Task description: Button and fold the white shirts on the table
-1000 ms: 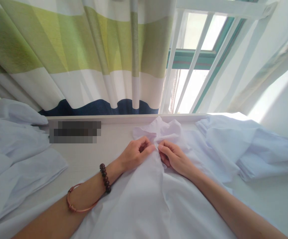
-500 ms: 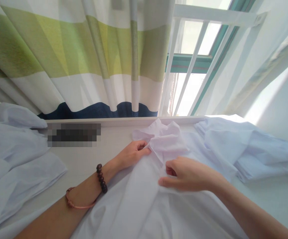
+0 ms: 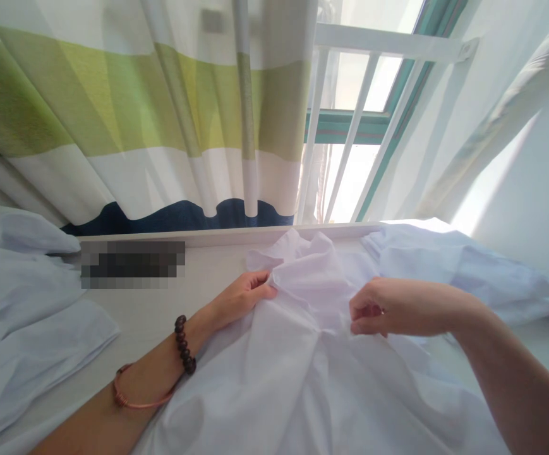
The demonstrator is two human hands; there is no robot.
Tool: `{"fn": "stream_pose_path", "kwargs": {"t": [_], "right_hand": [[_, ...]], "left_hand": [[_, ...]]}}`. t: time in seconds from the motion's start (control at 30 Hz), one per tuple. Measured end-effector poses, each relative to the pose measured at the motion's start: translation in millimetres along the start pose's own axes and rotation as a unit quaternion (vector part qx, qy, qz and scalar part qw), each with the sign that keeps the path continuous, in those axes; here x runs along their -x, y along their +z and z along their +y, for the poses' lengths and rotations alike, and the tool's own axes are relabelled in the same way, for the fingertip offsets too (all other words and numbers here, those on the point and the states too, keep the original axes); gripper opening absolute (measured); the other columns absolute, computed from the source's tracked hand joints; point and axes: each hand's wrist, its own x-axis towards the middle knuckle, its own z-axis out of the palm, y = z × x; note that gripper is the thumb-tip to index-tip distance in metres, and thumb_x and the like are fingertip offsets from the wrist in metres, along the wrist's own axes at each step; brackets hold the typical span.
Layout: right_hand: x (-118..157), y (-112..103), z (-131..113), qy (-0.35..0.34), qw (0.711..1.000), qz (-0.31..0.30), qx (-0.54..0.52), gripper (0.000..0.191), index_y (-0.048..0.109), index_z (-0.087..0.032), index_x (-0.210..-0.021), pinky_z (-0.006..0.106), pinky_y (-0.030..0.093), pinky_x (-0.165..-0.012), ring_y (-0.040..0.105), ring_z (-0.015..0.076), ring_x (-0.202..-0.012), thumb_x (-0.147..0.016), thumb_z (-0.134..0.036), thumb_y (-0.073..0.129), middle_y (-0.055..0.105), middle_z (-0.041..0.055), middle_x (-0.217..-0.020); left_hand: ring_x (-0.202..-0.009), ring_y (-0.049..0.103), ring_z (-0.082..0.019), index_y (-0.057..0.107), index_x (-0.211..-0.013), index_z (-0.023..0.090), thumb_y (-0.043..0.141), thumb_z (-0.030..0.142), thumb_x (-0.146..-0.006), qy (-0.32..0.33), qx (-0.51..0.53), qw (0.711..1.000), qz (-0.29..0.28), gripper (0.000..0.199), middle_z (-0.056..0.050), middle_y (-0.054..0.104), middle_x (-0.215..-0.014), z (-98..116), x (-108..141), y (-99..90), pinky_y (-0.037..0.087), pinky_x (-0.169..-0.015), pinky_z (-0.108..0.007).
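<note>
A white shirt (image 3: pixel 274 373) with a collar-like folded part (image 3: pixel 302 265) lies spread in front of me, its lower part running toward me. My left hand (image 3: pixel 248 294) is closed in a pinch on the cloth at the left edge of that folded part. Farther right, my right hand (image 3: pixel 378 309) has its fingers curled together on the shirt's other side. The cloth draws up in creases toward these fingertips, which partly hide the grip.
More white cloth lies heaped at the left (image 3: pixel 28 303) and folded at the right (image 3: pixel 445 253). A blurred-out dark object (image 3: pixel 132 259) rests by the raised back edge (image 3: pixel 208 235) of the white surface. Behind hang a green-and-white curtain (image 3: pixel 160 114) and white rails (image 3: pixel 350 126) before a window.
My right hand has moved right and slightly up, and the cloth is now drawn toward its fingers. My left hand keeps its pinch. The whole view has shifted slightly.
</note>
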Motion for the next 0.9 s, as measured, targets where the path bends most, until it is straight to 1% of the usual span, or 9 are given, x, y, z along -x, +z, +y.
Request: {"fn": "stream_pose_path", "kwargs": {"t": [0.17, 0.23, 0.3, 0.37, 0.47, 0.57, 0.63, 0.73, 0.9], "right_hand": [[10, -10, 12, 0.051, 0.999, -0.014, -0.007, 0.032, 0.058, -0.018, -0.051, 0.026, 0.037, -0.052, 0.057, 0.0154, -0.053, -0.080, -0.030, 0.051, 0.065, 0.0029, -0.056], [9, -11, 15, 0.063, 0.998, 0.006, 0.004, 0.030, 0.061, -0.018, -0.053, 0.027, 0.037, -0.052, 0.057, 0.0164, -0.053, -0.079, -0.032, 0.054, 0.066, 0.0036, -0.057], [6, -8, 13, 0.049, 0.996, 0.068, 0.016, 0.021, 0.070, -0.020, -0.069, 0.028, 0.040, -0.054, 0.060, 0.0191, -0.062, -0.077, -0.036, 0.058, 0.069, 0.0052, -0.070], [-2, -2, 4, 0.003, 0.988, 0.154, 0.009, 0.027, 0.070, -0.022, -0.092, 0.030, 0.043, -0.062, 0.061, 0.0213, -0.074, -0.080, -0.042, 0.057, 0.070, 0.0065, -0.086], [-16, 13, -16, -0.074, 0.971, 0.228, -0.016, 0.033, 0.065, -0.022, -0.094, 0.031, 0.043, -0.069, 0.059, 0.0204, -0.080, -0.089, -0.049, 0.046, 0.068, 0.0059, -0.092], [-28, 28, -29, -0.100, 0.975, 0.198, -0.021, 0.030, 0.062, -0.021, -0.081, 0.030, 0.041, -0.063, 0.056, 0.0192, -0.073, -0.083, -0.050, 0.055, 0.066, 0.0040, -0.082], [-31, 35, -29, -0.080, 0.986, 0.143, -0.008, 0.022, 0.062, -0.021, -0.073, 0.028, 0.038, -0.058, 0.054, 0.0181, -0.068, -0.075, -0.043, 0.065, 0.064, 0.0029, -0.075], [-29, 34, -22, -0.052, 0.996, 0.074, 0.008, 0.015, 0.059, -0.021, -0.062, 0.026, 0.032, -0.050, 0.048, 0.0139, -0.056, -0.071, -0.030, 0.067, 0.061, 0.0001, -0.065], [-16, 20, -17, -0.052, 0.995, 0.074, 0.033, 0.018, 0.056, -0.021, -0.062, 0.024, 0.030, -0.047, 0.045, 0.0111, -0.052, -0.075, -0.032, 0.063, 0.058, -0.0017, -0.061]], "left_hand": [[-0.062, 0.056, -0.010, 0.067, -0.082, 0.013, 0.053, 0.015, -0.069, -0.007, 0.069, 0.997, -0.032, 0.019, 0.000, 0.066, -0.073, -5, 3, -5.5, 0.039, -0.055, -0.015], [-0.063, 0.056, -0.010, 0.066, -0.081, 0.013, 0.052, 0.015, -0.067, -0.004, 0.079, 0.996, -0.032, 0.020, 0.001, 0.066, -0.072, -6, 4, -6.6, 0.040, -0.056, -0.016], [-0.068, 0.058, -0.013, 0.067, -0.084, 0.014, 0.054, 0.017, -0.067, -0.004, 0.068, 0.997, -0.034, 0.021, 0.000, 0.067, -0.074, -6, 4, -6.7, 0.042, -0.059, -0.018], [-0.072, 0.060, -0.015, 0.067, -0.088, 0.014, 0.057, 0.020, -0.068, -0.005, 0.048, 0.998, -0.037, 0.023, -0.002, 0.068, -0.079, -4, 4, -6.4, 0.044, -0.062, -0.021], [-0.075, 0.060, -0.017, 0.065, -0.092, 0.014, 0.061, 0.025, -0.070, -0.002, 0.021, 0.999, -0.040, 0.025, -0.004, 0.067, -0.084, -2, 4, -5.3, 0.045, -0.065, -0.023], [-0.074, 0.059, -0.016, 0.062, -0.090, 0.013, 0.065, 0.030, -0.071, 0.005, 0.001, 1.000, -0.021, 0.026, -0.003, 0.064, -0.083, 0, 4, -3.7, 0.045, -0.065, -0.023], [-0.068, 0.056, -0.013, 0.058, -0.082, 0.014, 0.067, 0.034, -0.071, 0.009, -0.009, 1.000, -0.003, 0.025, -0.001, 0.060, -0.077, -1, 4, -2.1, 0.043, -0.061, -0.022], [-0.059, 0.048, -0.009, 0.048, -0.069, 0.016, 0.070, 0.038, -0.070, 0.020, -0.026, 0.999, 0.015, 0.032, 0.004, 0.050, -0.066, -4, 2, 0.6, 0.037, -0.054, -0.019], [-0.061, 0.049, -0.010, 0.043, -0.079, 0.018, 0.065, 0.039, -0.076, 0.061, -0.074, 0.995, 0.032, 0.030, 0.004, 0.050, -0.071, -7, -3, 4.1, 0.039, -0.057, -0.021]]}}
